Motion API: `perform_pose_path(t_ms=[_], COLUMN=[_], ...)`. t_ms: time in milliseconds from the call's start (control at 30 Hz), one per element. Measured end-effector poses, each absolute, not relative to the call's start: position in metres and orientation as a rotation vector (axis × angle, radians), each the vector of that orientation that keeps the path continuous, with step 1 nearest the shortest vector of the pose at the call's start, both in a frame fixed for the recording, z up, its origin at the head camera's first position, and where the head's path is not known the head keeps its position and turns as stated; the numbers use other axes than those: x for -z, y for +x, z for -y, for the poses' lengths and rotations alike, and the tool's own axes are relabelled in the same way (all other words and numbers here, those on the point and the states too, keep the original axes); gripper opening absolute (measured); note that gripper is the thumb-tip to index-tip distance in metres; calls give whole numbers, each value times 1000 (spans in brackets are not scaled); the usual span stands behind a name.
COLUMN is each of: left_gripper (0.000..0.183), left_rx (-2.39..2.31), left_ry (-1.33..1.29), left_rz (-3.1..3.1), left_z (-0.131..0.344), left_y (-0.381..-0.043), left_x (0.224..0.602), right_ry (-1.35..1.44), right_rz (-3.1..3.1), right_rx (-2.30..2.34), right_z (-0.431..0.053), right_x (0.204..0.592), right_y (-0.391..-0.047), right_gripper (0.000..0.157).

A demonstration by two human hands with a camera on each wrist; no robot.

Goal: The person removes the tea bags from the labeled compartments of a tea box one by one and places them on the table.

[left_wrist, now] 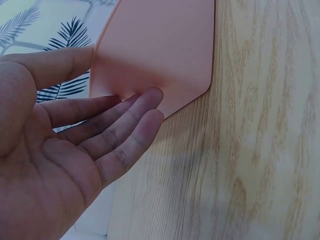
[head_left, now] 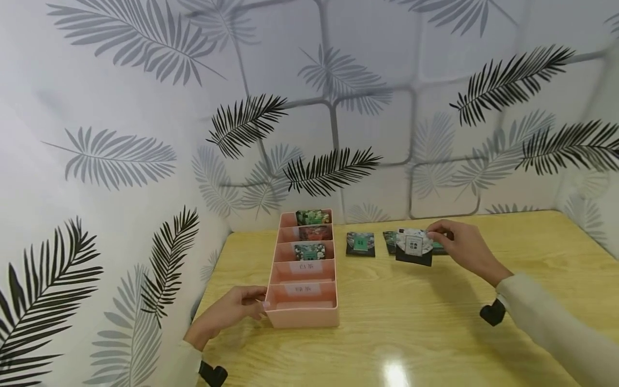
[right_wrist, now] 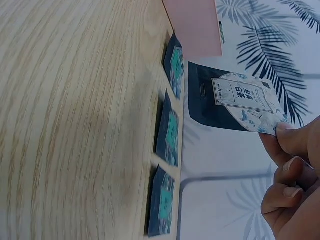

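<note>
Sachet (head_left: 414, 246) pinched in R hand (head_left: 461, 244), box (head_left: 302, 318) held w/ L hand (head_left: 229, 309); 3/5 slots (head_left: 284, 252) filled, 3 pkts (head_left: 360, 244) left nr R.

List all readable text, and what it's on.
"经典白茶": held packet; its smaller print is illegible.
"白茶": far label, in box.
"绿茶", probably: near label, same box.
Too small or blurred: print on table packets and boxed packets.

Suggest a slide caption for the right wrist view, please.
A packet in the right hand's grip, with three green-labelled packets on the table.
</note>
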State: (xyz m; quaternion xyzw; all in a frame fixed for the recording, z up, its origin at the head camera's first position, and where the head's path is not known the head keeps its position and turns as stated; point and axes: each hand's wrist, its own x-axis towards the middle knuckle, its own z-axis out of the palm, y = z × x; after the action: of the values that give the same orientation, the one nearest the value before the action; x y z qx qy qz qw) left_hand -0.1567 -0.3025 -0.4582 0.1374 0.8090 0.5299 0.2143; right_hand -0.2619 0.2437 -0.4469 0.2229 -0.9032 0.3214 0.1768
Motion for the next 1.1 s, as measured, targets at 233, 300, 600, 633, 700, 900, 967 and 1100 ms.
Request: perform_pose_path(t_ms=[233,300,600,633,700,900,967,1100], left_gripper=[58,57,61,61,60,58,57,57], left_rx=[-1477,-1482,-1490,-1488,-1490,-1516,-1517,-1506], left_ry=[367,364,343,346,349,354,355,374], left_rz=[-2218,-2210,-2217,-2219,-2221,-2206,-2201,-2206], left_z=[301,301,302,302,302,303,304,303], left_y=[-156,-155,-157,-157,-156,-154,-153,-156], left_x=[458,458,458,458,458,461,462,461], right_ry=[548,539,483,477,467,436,422,397], right_rz=[2612,2620,2659,2664,2674,2711,2721,2728], right_rx=[-858,-849,-841,-834,-821,-801,-810,-817], right_z=[-272,-279,-308,-311,-315,-328,-332,-343], right_x=[445,445,450,451,452,456,459,465], right_y=[-262,-263,-268,-268,-269,-272,-273,-279], right_gripper=[17,18,21,21,22,23,23,23])
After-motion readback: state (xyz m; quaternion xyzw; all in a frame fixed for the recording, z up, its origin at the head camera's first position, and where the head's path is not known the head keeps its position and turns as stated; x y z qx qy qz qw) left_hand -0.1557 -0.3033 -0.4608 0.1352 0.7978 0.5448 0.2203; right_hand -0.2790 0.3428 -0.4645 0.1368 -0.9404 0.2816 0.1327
